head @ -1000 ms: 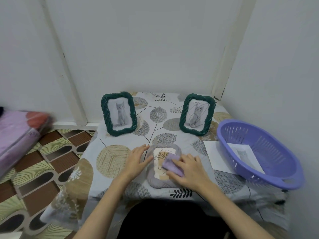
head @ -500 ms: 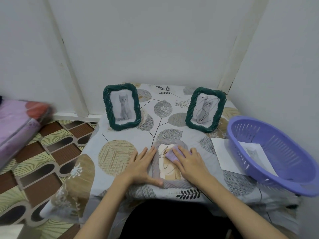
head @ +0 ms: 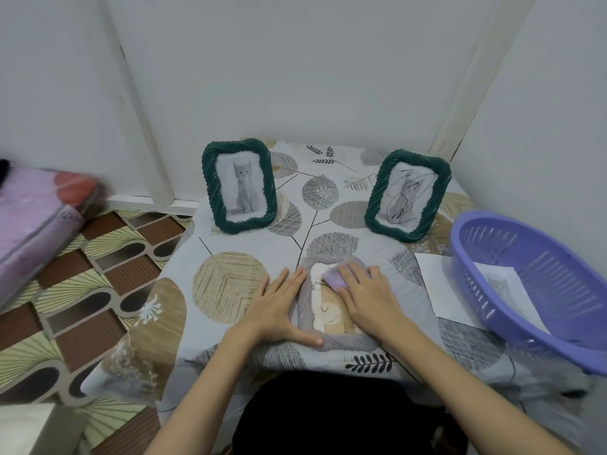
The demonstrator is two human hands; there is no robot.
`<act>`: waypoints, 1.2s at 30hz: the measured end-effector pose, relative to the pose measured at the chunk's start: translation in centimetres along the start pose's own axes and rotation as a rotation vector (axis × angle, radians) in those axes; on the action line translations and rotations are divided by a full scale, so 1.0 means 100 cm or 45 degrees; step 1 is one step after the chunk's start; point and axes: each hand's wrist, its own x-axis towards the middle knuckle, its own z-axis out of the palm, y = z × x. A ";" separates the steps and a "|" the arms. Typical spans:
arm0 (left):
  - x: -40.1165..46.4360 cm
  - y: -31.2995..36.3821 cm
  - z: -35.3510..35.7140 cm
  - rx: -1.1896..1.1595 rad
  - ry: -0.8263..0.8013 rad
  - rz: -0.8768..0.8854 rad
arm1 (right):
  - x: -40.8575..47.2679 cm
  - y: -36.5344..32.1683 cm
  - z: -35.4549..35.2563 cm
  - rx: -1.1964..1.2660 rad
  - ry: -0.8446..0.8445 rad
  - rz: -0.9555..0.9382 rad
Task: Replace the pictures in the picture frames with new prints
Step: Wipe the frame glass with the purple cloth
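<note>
A grey rope-edged picture frame (head: 307, 310) lies flat on the table (head: 230, 284) in front of me, with a line-drawing print inside. My left hand (head: 279, 307) lies flat against the frame's left edge, thumb along its lower edge. My right hand (head: 364, 297) presses a small purple cloth (head: 333, 280) onto the frame's glass near the top. Two green rope frames stand at the back: the left frame (head: 239, 187) shows a grey kitten, the right frame (head: 408, 195) shows a scribbled-over picture.
A purple plastic basket (head: 538, 290) sits at the table's right edge with a cat print (head: 502, 284) inside. A white sheet (head: 433, 284) lies partly under it. A pink bundle (head: 36, 211) lies on the patterned floor at left. Walls close in behind and right.
My right hand has slid the purple cloth up the glass toward the frame's top. My left hand has settled flat along the frame's left side. The camera moved in closer.
</note>
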 end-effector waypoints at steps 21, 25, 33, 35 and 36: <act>-0.001 0.002 -0.001 0.008 0.002 0.003 | -0.010 -0.028 -0.003 0.254 -0.169 -0.297; 0.000 0.000 0.001 0.033 -0.011 -0.004 | -0.030 0.001 -0.002 0.226 0.011 -0.473; -0.001 0.001 0.001 0.031 -0.011 0.009 | 0.005 -0.027 0.006 0.262 -0.111 -0.217; -0.001 0.001 0.001 0.032 -0.008 0.008 | -0.010 -0.026 0.004 0.247 -0.085 -0.289; -0.001 0.000 0.001 0.035 -0.008 0.008 | -0.019 -0.021 0.000 0.219 -0.076 -0.345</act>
